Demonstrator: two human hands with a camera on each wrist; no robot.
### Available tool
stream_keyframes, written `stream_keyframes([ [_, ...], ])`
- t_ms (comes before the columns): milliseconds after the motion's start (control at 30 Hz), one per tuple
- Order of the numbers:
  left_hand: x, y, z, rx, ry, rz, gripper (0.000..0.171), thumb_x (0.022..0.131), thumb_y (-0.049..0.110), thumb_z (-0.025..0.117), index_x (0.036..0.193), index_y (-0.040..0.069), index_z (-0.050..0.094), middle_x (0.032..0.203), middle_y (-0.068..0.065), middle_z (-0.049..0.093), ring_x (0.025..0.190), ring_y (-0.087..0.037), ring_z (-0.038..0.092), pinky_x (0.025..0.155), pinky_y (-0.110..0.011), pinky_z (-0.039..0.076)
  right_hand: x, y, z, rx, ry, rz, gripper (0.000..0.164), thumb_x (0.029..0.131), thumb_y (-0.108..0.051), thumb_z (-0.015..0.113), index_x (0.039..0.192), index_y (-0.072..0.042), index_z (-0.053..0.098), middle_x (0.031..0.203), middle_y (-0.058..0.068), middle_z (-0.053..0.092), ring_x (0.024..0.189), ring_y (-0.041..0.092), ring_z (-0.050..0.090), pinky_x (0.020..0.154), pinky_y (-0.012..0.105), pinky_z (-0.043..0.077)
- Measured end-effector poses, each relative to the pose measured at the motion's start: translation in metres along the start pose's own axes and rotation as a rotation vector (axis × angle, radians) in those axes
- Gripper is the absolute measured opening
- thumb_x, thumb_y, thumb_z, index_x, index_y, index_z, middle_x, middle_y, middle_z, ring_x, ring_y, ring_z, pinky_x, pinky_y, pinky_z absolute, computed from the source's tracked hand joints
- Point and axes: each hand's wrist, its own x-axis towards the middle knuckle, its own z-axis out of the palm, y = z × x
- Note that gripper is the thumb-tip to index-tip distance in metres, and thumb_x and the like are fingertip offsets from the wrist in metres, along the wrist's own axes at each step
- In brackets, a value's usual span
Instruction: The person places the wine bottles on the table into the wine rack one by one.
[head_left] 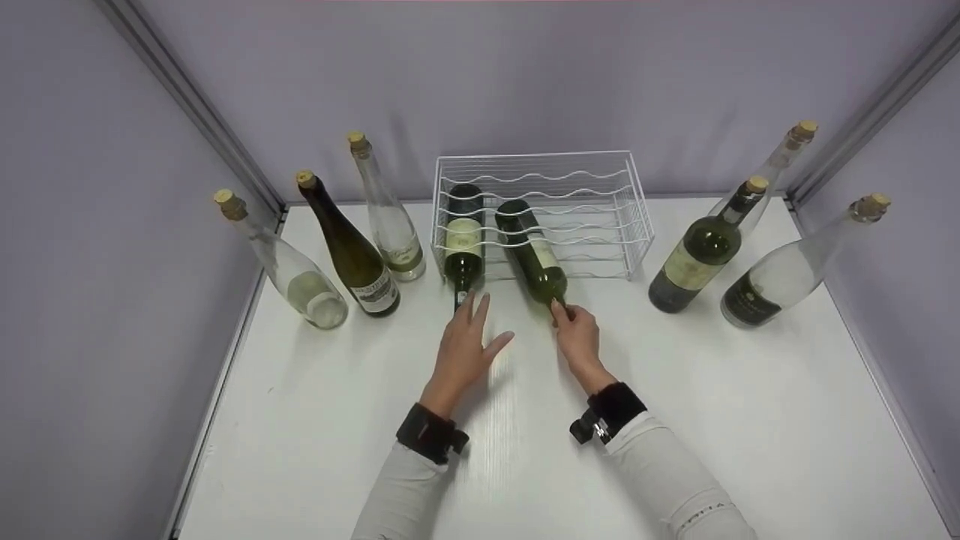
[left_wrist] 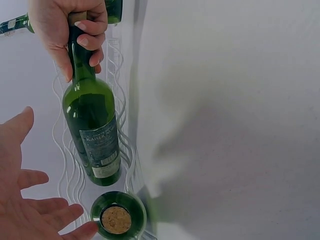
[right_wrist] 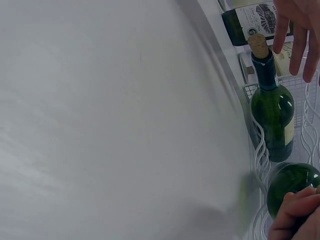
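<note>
My right hand [head_left: 580,337] grips the neck of a green wine bottle [head_left: 545,277], which lies slanted in the white wire wine rack [head_left: 534,154], its base toward the back left. In the left wrist view this bottle [left_wrist: 90,112] shows a dark label, and the right hand's fingers [left_wrist: 92,42] wrap its neck. Another green wine bottle [head_left: 463,264] lies straight in the rack's left end, its corked neck toward me. My left hand [head_left: 463,351] is just by that neck, fingers spread and holding nothing. Whether it touches the neck cannot be told.
Left of the rack stand two clear bottles [head_left: 304,281] [head_left: 390,217] and a brown one [head_left: 349,251]. To its right are a dark green bottle [head_left: 697,251] and two clear ones [head_left: 787,270], one partly hidden. Walls [head_left: 525,82] enclose the white table [head_left: 510,480].
</note>
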Motion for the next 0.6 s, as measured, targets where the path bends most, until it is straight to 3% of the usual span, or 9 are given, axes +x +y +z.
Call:
stream_keyframes([
  [267, 0.001, -0.002, 0.000, 0.003, 0.035, 0.009, 0.077, 0.095, 0.050, 0.059, 0.149, -0.001, 0.037, 0.152, -0.028, 0.031, 0.137, -0.042, 0.034, 0.105, -0.055, 0.035, 0.007, -0.004, 0.009, -0.009, 0.007, -0.043, 0.040, 0.103, -0.033, 0.052, 0.108, 0.005, 0.065, 0.094, 0.017, 0.066, 0.082, 0.024, 0.059, 0.071, 0.034, 0.048],
  [600, 0.003, -0.002, -0.001, 0.014, 0.026, -0.003, 0.077, 0.096, 0.050, 0.058, 0.150, 0.000, 0.036, 0.152, -0.029, 0.030, 0.138, -0.041, 0.033, 0.107, -0.054, 0.034, 0.015, -0.012, 0.020, -0.038, 0.019, -0.061, 0.039, 0.103, -0.033, 0.052, 0.107, 0.004, 0.064, 0.093, 0.017, 0.066, 0.084, 0.027, 0.060, 0.077, 0.039, 0.048],
])
